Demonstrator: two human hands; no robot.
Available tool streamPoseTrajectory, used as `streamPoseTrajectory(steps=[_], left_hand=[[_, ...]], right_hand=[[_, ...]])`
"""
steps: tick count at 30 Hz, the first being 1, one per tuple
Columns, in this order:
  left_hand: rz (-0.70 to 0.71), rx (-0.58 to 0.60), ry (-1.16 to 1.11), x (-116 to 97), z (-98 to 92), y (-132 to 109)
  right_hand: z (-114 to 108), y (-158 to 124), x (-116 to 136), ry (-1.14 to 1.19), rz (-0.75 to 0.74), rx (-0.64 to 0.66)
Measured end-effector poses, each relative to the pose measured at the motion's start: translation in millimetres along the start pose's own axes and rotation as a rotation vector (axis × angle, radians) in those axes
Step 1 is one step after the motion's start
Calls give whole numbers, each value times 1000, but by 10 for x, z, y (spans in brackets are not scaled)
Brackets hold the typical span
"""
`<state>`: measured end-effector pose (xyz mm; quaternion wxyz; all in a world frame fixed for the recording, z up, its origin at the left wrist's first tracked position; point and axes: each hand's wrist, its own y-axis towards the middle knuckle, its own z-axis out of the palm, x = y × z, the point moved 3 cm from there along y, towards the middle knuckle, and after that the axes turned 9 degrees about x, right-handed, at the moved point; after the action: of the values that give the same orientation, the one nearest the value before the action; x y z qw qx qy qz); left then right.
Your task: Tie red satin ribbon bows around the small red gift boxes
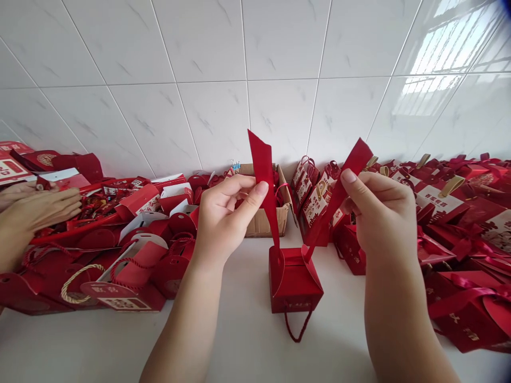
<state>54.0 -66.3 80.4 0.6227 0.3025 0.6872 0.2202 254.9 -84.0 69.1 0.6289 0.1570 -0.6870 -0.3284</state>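
the small red box sits on the white bench, its dark red cord handle hanging from its near side. above the box, the 2 ends of a red ribbon spread apart and upward: the fingers of the left hand pinch the left end, and the fingers of the right hand pinch the right end. behind the box is a cardboard carton; to its right are many red boxes with ribbons. to its left lie red boxes with flaps raised, and farther left, a co-worker's hand is over a red tray of small wrapped items.
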Motion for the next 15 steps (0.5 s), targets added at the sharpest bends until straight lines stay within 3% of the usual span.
streamPoseTrajectory(steps=[15], left_hand=[[16, 9, -17, -94, -38, -36]], right_hand=[[8, -76, 123, -32, -36, 30]])
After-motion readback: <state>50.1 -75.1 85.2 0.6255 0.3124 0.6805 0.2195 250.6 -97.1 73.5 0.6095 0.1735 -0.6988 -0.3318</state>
